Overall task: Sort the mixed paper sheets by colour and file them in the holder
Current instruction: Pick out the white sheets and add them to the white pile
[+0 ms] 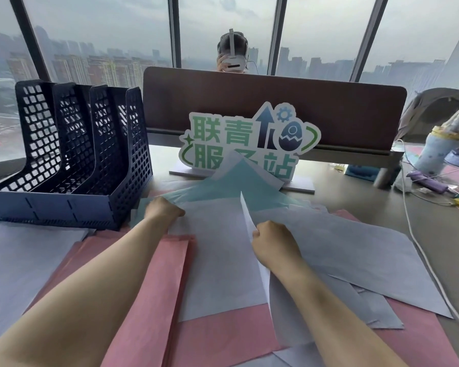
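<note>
Both hands are down in the pile. The left hand [162,210] is curled over the far left corner of a white sheet [217,258] lying in the middle of the desk, fingers tucked under so that what they pinch cannot be told for sure; it looks like that corner. The right hand [272,246] is closed in a pinch on the sheet's right edge, which stands lifted in a thin white fold [248,221].

How far along? Barely started, by my read. The holder [72,160] sits far left with 3 slots, and through its mesh walls no paper shows in any of them. Everything is loose on the desk: pink sheets [149,300] spread near and left, more white sheets [355,260] fanned to the right, teal sheets [231,186] peeking out at the far side of the pile, against the sign [249,139]. So all 3 colours are yet to be gathered and filed.

What is hard to see: the fingertips of both hands are hidden beneath the knuckles, the layers overlap so the sheet count is unknowable, and the near sheets run off the bottom edge. Far left, a strip of teal and another pale sheet are partly covered by the holder. Beyond the divider [276,107] a person sits, mostly hidden.
</note>
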### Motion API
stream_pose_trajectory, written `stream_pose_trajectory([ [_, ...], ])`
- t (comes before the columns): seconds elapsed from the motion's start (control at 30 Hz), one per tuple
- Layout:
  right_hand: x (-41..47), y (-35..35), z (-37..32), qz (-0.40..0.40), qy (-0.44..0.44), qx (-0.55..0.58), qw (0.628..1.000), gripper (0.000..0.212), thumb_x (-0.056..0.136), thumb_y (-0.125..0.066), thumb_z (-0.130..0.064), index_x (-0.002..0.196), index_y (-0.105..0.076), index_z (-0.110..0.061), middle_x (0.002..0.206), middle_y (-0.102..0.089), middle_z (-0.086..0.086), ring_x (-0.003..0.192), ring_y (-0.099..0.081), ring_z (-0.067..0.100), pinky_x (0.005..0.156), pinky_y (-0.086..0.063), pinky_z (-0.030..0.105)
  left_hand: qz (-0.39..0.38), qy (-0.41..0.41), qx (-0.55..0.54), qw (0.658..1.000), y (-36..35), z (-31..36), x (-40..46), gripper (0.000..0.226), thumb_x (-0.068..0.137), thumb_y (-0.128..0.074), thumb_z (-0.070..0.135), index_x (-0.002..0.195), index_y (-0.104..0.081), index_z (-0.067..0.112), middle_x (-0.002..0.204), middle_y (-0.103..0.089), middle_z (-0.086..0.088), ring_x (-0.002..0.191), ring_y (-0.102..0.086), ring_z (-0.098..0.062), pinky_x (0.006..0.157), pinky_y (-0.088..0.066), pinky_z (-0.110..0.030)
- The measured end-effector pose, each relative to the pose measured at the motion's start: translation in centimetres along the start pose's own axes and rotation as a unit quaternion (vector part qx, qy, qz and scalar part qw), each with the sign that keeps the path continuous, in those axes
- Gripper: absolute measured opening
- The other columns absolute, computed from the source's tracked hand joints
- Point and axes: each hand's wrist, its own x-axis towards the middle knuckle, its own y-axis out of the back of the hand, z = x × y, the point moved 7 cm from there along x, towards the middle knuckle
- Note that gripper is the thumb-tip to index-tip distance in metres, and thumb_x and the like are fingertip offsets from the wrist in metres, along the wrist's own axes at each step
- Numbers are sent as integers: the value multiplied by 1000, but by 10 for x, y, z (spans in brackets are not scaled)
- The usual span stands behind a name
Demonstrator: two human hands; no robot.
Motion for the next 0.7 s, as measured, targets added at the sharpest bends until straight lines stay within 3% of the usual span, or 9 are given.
stream_pose_trajectory([
  [0.07,-2,0,0,4,0,-2,1000,36,93,-43,-10,59,-32,-16,97,-66,21,74,-42,31,65,-33,28,-9,20,-15,1000,1,-1,2,33,78,-80,21,99,-63,2,98,-63,-18,92,-62,-31,76,-48,-32],
  [0.3,1,-1,1,6,4,-5,1000,36,93,-44,-10,59,-33,-15,97,-67,20,74,-42,32,65,-33,29,-19,-1,-63,998,2,-5,5,18,75,-76,13,84,-69,0,85,-71,-19,69,-62,-26,66,-52,-34],
  [0.43,3,0,4,18,3,10,1000,36,94,-43,-11,59,-34,-15,93,-65,20,74,-42,32,64,-32,30,-30,-81,-35,996,2,17,-17,24,86,-68,22,69,-59,9,65,-58,-6,56,-51,-20,51,-36,-25],
  [0.57,6,15,-1,88,13,44,995,41,99,-41,-17,59,-31,-15,62,-44,7,70,-42,33,60,-31,33,-58,-145,-272,950,2,63,-44,14,92,-64,16,82,-67,6,77,-66,-12,64,-61,-23,64,-54,-36],
  [0.63,7,28,-7,126,21,74,989,41,98,-42,-16,59,-30,-15,62,-47,11,68,-40,33,59,-27,34,-55,-137,-369,918,1,88,-57,14,94,-61,18,82,-66,11,81,-66,-12,72,-61,-24,68,-54,-40],
  [0.7,5,43,-13,161,31,96,982,41,99,-43,-16,60,-32,-15,75,-60,20,68,-38,33,59,-25,34,-98,-89,-429,893,-13,105,-69,17,95,-58,27,87,-65,14,87,-67,-10,76,-61,-23,69,-50,-35],
])
